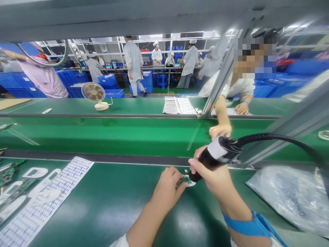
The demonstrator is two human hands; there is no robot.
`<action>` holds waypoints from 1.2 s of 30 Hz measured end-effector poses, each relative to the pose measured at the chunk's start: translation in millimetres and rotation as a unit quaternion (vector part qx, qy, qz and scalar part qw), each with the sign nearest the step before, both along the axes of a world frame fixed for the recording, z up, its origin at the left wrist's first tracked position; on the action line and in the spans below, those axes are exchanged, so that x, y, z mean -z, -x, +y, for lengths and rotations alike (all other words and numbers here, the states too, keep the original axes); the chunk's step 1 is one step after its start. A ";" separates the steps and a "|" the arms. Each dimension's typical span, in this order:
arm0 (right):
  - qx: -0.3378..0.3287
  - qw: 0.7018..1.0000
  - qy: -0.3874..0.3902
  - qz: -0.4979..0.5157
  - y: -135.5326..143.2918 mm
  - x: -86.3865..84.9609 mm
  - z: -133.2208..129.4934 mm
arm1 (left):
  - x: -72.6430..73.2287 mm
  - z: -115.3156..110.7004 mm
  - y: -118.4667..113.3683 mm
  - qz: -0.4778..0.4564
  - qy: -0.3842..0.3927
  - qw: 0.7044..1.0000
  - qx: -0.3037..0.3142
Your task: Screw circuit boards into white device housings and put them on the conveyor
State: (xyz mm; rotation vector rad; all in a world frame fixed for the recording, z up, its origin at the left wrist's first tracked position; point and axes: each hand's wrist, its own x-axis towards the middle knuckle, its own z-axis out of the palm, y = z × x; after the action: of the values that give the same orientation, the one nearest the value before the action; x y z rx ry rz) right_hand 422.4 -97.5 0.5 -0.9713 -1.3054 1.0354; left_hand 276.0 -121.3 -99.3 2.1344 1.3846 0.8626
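Green workbench [102,206] carrying a small circuit board [184,180] near its far edge. Left hand [167,188] pinches the board with fingers closed on it; right hand [216,175] grips a black corded tool [213,157], its tip apparently touching the board.

desk fan [94,94], label sheet [38,206], plastic bag [290,197]
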 end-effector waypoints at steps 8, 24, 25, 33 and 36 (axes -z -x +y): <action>-0.013 1.000 0.016 -0.001 -2.9 -0.5 1.7 | -1.9 -0.5 -1.1 0.015 0.010 1.000 -0.004; 0.026 0.989 -0.032 0.144 -23.0 0.9 15.3 | 1.2 4.6 6.7 0.012 -0.011 1.000 -0.007; 0.057 0.984 -0.033 0.163 -26.9 -1.8 16.2 | 0.3 4.4 7.3 0.005 -0.010 1.000 -0.013; 0.204 0.942 0.146 0.224 -31.4 14.7 -2.4 | -11.6 -15.3 40.3 0.019 -0.022 0.997 -0.067; 0.196 0.928 0.156 0.275 -19.4 36.3 -15.1 | -11.8 -21.9 54.1 0.041 -0.019 0.995 -0.089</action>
State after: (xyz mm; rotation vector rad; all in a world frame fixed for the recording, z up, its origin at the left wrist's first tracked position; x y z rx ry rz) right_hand 441.8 -112.6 -35.8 -1.0242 -0.4660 1.1086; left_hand 222.0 -143.2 -87.5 2.1193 1.6325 0.8829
